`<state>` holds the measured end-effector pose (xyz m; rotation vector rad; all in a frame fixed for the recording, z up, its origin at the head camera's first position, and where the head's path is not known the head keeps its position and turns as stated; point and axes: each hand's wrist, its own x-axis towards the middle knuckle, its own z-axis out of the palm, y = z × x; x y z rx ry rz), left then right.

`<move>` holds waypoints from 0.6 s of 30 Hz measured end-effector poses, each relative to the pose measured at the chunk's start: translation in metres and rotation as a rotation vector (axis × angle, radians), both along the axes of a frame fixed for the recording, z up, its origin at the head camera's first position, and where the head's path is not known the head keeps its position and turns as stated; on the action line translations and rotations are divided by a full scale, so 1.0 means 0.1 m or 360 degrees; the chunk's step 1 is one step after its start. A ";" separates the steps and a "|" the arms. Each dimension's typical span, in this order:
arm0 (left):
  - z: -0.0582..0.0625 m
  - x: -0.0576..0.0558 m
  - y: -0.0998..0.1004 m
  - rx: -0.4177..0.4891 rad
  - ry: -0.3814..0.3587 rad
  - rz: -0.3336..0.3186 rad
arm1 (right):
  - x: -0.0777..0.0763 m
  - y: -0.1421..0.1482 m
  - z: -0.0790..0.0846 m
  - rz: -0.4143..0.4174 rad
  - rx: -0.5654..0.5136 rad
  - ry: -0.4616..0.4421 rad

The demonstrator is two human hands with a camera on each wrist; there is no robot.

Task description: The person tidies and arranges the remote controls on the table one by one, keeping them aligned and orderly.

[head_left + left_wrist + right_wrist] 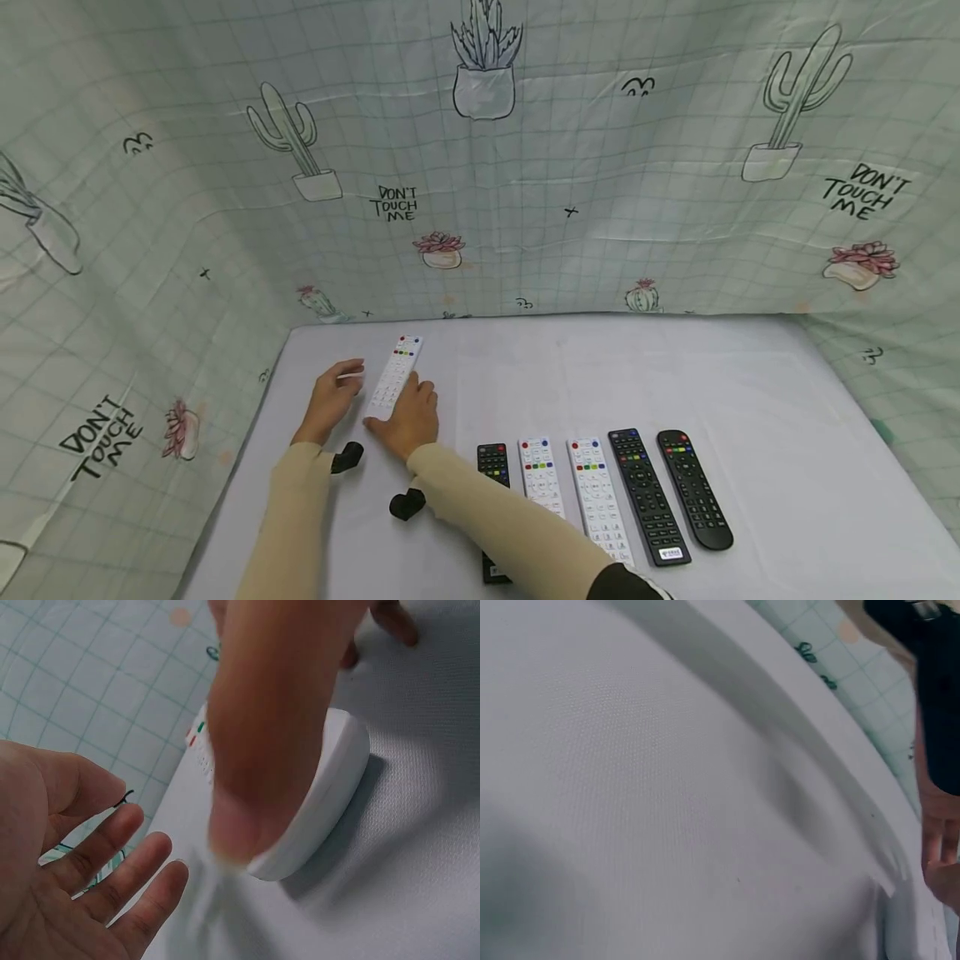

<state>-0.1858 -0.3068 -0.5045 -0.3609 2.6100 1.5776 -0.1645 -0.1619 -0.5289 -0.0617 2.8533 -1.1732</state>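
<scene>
A white remote control (pixel 393 377) with small coloured buttons is at the left of the white table, slanting away from me. My right hand (pixel 411 417) holds its near right part, thumb at the near end and fingers along the right edge. In the left wrist view that thumb covers part of the white remote (pixel 346 761). My left hand (pixel 333 398) is just left of the remote, its fingers loosely bent and holding nothing. The right wrist view shows mostly table, with a bit of the remote (pixel 909 922) at the lower right.
Right of my forearm lies a row of remotes: a black one (pixel 492 457), two white ones (pixel 542 475) (pixel 597 500), a long black one (pixel 649 496) and a rounded black one (pixel 696 490). My right sleeve (pixel 510 525) partly covers the row's left end. A patterned cloth (pixel 570 267) hangs behind the table.
</scene>
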 end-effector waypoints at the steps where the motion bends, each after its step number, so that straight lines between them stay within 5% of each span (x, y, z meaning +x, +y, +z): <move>1: 0.00 0.00 0.00 0.0013 -0.0001 0.0008 | 0.00 -0.03 -0.02 -0.0016 0.0022 0.0012; 9: 0.00 -0.02 0.08 0.0045 0.0020 0.0006 | -0.04 -0.13 -0.12 -0.0128 0.0291 0.0106; 18: 0.02 0.01 0.01 -0.0030 0.0027 0.0003 | -0.06 -0.10 -0.07 -0.0109 0.0157 0.0066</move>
